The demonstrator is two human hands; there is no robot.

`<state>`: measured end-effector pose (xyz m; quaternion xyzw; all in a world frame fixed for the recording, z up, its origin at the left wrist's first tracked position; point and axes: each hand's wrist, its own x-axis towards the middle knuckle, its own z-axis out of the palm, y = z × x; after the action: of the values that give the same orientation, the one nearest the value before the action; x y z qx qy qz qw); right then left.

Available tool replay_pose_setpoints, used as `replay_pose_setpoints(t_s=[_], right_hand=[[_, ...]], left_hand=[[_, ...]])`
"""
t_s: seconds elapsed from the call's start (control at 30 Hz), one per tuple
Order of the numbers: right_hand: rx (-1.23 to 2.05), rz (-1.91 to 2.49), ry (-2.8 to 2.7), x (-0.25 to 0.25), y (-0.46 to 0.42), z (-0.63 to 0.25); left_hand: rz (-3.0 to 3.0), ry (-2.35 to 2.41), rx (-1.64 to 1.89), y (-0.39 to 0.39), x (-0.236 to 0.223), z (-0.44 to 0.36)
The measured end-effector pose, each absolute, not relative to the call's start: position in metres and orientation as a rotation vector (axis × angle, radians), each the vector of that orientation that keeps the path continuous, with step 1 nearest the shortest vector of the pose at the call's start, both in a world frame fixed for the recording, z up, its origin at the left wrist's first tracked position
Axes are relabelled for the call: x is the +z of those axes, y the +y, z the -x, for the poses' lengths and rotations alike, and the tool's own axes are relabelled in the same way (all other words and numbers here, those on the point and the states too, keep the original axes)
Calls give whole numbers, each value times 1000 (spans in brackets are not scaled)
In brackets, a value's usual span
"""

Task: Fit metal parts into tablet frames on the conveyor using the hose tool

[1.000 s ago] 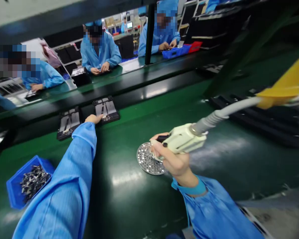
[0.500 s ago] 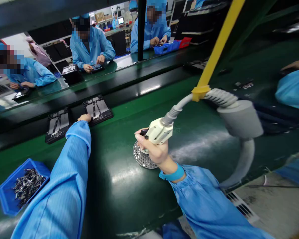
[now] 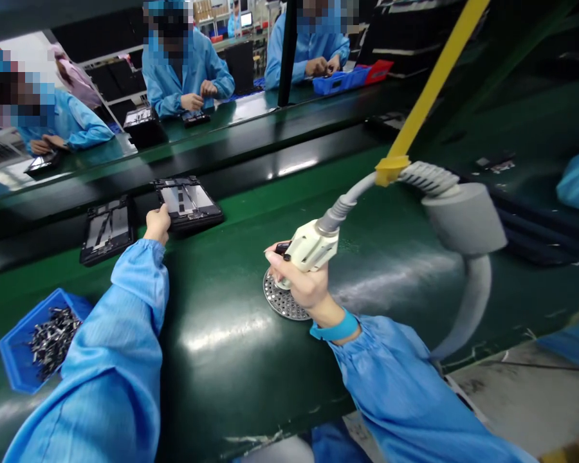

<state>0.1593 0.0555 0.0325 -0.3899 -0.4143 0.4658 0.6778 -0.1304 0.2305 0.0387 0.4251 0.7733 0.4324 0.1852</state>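
left hand (image 3: 157,225) touching black fixture (image 3: 189,204) | right hand (image 3: 302,285) gripping electric screwdriver (image 3: 311,246)

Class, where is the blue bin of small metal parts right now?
In the head view, the blue plastic bin sits at the lower left on the green conveyor belt, partly behind the person's left sleeve and nearer the camera than the black fixture tray.
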Motion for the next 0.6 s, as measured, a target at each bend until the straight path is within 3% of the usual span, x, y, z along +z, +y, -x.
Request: replay_pose_setpoints(t_s=[0.33, 0.6], right_hand=[[1055, 856, -1049, 30, 53, -163], [1008, 865, -1073, 26, 53, -162]], left_hand=[[-939, 1792, 1350, 68, 36, 137], [-924, 1833, 931, -51, 26, 113]])
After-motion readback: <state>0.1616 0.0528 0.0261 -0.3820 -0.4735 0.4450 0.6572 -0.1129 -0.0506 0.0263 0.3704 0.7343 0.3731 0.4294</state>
